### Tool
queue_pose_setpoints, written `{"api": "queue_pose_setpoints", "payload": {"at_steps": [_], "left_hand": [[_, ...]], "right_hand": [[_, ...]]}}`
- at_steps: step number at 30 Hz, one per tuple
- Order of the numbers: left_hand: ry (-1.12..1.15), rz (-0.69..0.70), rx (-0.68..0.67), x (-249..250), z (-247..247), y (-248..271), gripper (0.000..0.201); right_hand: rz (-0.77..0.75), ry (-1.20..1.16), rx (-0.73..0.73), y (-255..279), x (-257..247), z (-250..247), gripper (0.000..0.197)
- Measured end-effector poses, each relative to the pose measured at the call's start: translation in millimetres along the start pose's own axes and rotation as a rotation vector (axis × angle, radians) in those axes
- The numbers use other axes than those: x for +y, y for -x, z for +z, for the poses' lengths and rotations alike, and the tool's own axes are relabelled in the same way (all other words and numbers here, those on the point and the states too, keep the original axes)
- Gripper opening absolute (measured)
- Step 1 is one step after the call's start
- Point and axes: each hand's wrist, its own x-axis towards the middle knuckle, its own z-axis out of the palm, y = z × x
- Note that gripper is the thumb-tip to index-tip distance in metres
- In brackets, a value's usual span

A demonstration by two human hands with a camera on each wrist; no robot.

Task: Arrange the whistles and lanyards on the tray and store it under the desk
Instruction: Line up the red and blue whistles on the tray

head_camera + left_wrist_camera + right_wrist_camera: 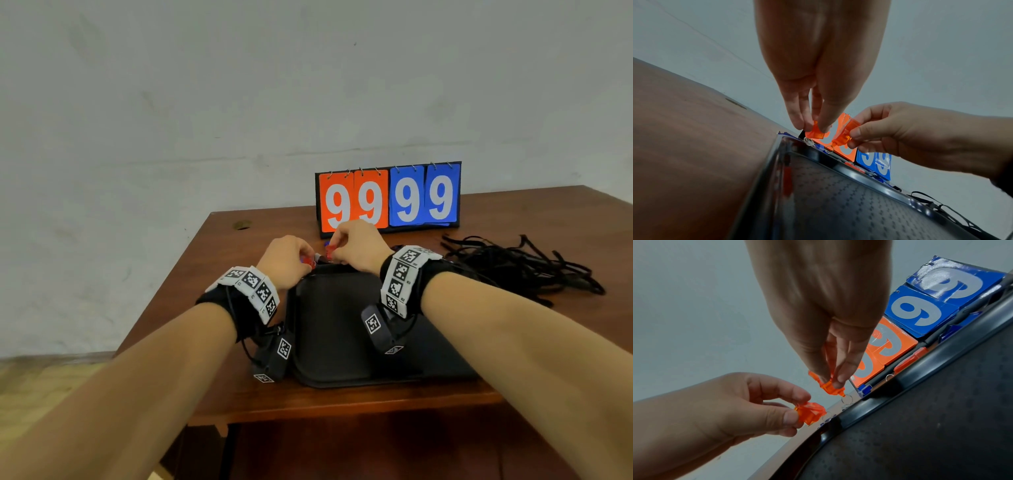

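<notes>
Wrist views show two small orange whistles: the left hand (818,68) pinches one whistle (815,134), the right hand (818,305) pinches the other whistle (828,386), both held just above the far rim of the black tray (329,342). They look light, hard and slick, best held by the body. More whistles lie behind the rim, count unclear. One tangle of black lanyards (520,267) rests on the table (342,401), beside one scoreboard (388,198).
</notes>
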Motion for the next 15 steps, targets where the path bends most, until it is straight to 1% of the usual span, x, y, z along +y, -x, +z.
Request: {"api": "queue_pose_setpoints", "payload": {"at_steps": [5, 8, 11, 15], "left_hand": [[-0.028, -0.008, -0.029, -4, 2, -5, 0.032], [-0.017, 0.012, -0.042, -3, 3, -4, 0.033], [-0.023, 0.029, -0.064, -1, 3, -2, 0.032], [-0.029, 0.045, -0.11, 3, 3, 2, 0.031]], "right_hand": [[-0.021, 0.082, -0.002, -9, 4, 8, 0.011], [-0.032, 0.105, -0.041, -7, 5, 10, 0.01], [-0.05, 0.137, -0.036, -4, 3, 8, 0.01], [-0.061, 0.159, -0.112, 2, 0, 6, 0.01]]}}
